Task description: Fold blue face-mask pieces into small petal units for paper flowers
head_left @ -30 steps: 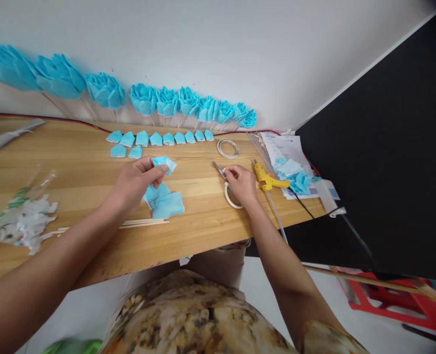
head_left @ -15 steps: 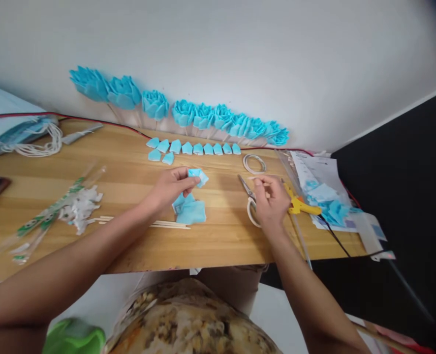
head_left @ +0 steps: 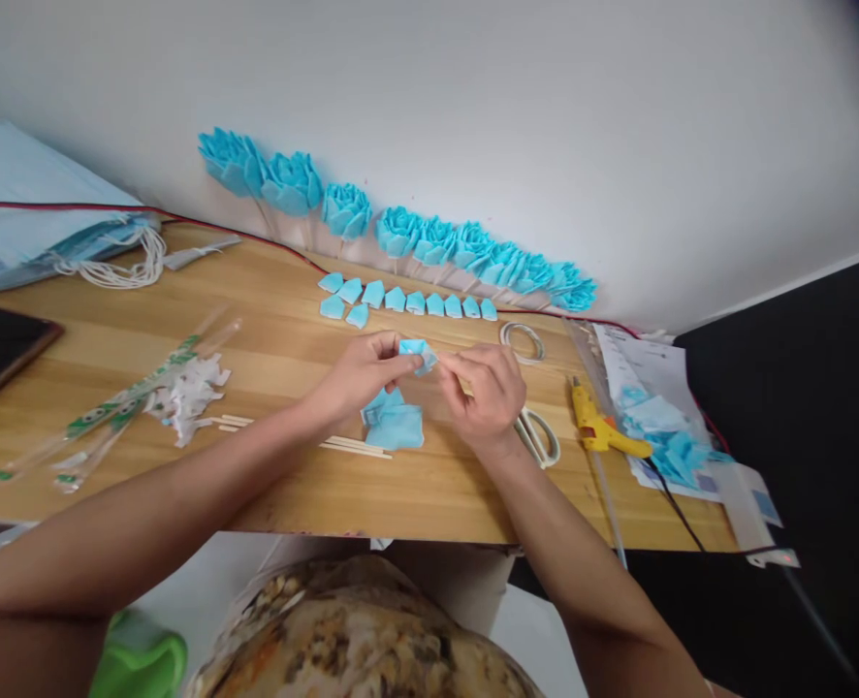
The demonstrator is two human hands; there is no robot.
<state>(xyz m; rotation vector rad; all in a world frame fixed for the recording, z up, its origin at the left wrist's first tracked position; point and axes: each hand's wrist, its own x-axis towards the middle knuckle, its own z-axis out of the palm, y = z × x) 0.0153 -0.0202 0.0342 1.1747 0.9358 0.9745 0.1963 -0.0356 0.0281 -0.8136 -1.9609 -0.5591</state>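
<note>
My left hand (head_left: pixel 371 373) is closed, pinching a small folded blue fabric petal (head_left: pixel 413 347) between thumb and fingers. At the petal's right edge, my right hand (head_left: pixel 486 390) is closed in a pinch on a small pale strip, mostly hidden by the fingertips. Below the hands, larger blue fabric pieces (head_left: pixel 397 428) lie flat on the wooden table. Scissors (head_left: pixel 542 438) with white handles rest partly behind my right wrist. Beyond them sits a roll of tape (head_left: pixel 523 342). Finished-looking petals (head_left: pixel 416 302) lie in rows further back.
Blue fabric flowers (head_left: pixel 347 210) on sticks lean against the wall. To the right are a yellow glue gun (head_left: pixel 600 424) and blue scraps (head_left: pixel 677 454) on paper. White scraps (head_left: pixel 189 393), wooden sticks (head_left: pixel 357 447), plastic wrappers (head_left: pixel 131 397) and a phone (head_left: pixel 4 349) occupy the left.
My right hand has moved left from beside the scissors to the petal, bringing the pale strip. My left hand still grips the petal. The view has shifted slightly.
</note>
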